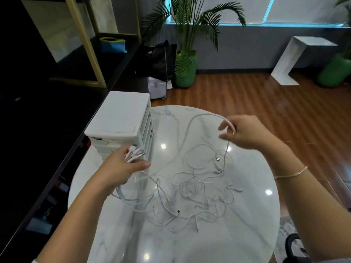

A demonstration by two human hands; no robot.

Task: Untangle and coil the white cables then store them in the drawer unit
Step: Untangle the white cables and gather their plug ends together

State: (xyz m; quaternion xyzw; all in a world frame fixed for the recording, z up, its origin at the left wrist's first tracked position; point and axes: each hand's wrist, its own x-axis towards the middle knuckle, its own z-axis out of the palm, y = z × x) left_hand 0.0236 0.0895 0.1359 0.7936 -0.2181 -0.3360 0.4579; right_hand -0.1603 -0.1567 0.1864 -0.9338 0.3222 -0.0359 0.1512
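White cables (pixel 197 188) lie in a loose tangle across the middle of the round marble counter (pixel 247 234). Left hand (pixel 121 168) grips a bundle of cable ends, the plugs fanning out past its fingers, just in front of the white drawer unit (pixel 119 118) standing at the counter's far left edge. Right hand (pixel 245 133) is raised above the counter and pinches one cable, which arcs over to the left and hangs down into the tangle.

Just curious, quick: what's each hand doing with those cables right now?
Left hand: closed, holding a bunch of cable plugs.
Right hand: closed, pinching one raised white cable.
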